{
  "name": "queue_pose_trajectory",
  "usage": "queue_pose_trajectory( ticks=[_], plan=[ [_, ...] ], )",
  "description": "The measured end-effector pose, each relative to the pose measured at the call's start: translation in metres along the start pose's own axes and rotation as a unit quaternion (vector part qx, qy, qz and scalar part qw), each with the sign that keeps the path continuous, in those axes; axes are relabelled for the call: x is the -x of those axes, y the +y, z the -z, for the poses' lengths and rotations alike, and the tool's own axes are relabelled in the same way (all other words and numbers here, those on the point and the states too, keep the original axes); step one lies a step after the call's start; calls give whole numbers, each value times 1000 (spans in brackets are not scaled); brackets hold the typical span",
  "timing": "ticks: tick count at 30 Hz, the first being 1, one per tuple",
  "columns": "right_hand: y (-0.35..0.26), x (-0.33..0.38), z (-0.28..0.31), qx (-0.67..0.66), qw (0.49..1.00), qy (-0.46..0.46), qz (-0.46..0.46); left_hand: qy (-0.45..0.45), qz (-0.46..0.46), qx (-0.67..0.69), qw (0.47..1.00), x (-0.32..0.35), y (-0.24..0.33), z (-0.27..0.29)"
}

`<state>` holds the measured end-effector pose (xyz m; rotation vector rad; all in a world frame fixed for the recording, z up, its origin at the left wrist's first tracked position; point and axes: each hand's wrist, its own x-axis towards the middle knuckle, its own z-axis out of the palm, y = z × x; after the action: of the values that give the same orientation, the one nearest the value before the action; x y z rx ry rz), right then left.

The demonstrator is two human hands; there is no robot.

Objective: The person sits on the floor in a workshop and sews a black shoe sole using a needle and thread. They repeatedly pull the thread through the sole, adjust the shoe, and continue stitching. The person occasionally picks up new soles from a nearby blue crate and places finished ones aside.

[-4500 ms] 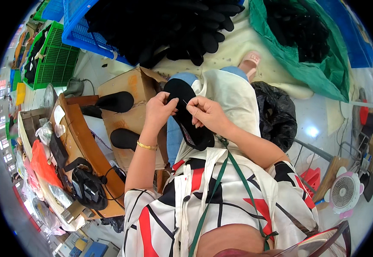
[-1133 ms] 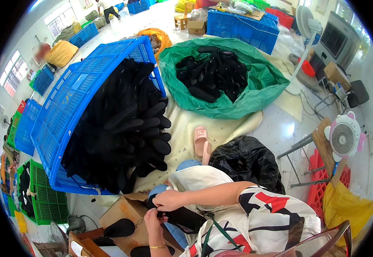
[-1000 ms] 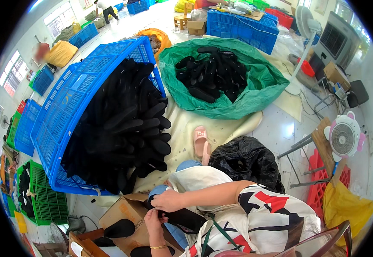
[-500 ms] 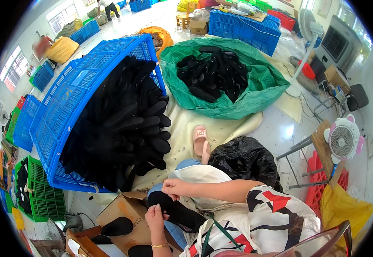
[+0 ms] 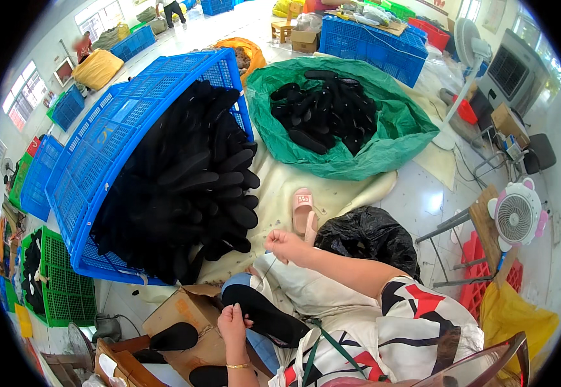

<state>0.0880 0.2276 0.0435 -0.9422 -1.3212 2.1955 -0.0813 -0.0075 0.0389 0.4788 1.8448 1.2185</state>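
Across my lap lies a black, sole-shaped shoe piece (image 5: 264,316). My left hand (image 5: 234,324) pinches its near-left edge, with fingers closed. Raised above the piece, my right hand (image 5: 285,246) is closed in a pinch. A thin thread (image 5: 267,267) runs from it down toward the black piece; whether a needle is in the fingers is too small to see. Beside my left forearm, another black sole-shaped piece (image 5: 174,337) rests at an open cardboard box (image 5: 193,317).
A tipped blue crate (image 5: 93,174) spills many black pieces (image 5: 183,174) at left. Ahead, a green sack (image 5: 332,166) holds more. A black plastic bag (image 5: 370,242) sits by my right arm, near a small stool (image 5: 480,213) with a fan (image 5: 517,219). A green crate (image 5: 67,284) stands far left.
My right hand has lifted up and away from the black piece, drawing the thread out between them. The left hand keeps its hold on the edge.
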Motion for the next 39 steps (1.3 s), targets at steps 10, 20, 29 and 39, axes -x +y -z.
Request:
queue_pose_trajectory(
  ticks=[10, 20, 29, 39],
  plan=[
    [29, 20, -16, 671, 656, -92, 332, 157, -348, -492, 783, 26, 39, -22],
    [28, -1, -44, 558, 720, 18, 411, 105, -335, -451, 821, 36, 29, -21],
    [19, 3, -10, 681, 636, -155, 330, 105, -332, -436, 830, 38, 23, -20],
    [50, 20, -121, 64, 966, -63, 244, 87, -291, -407, 861, 32, 23, -18]
  ],
)
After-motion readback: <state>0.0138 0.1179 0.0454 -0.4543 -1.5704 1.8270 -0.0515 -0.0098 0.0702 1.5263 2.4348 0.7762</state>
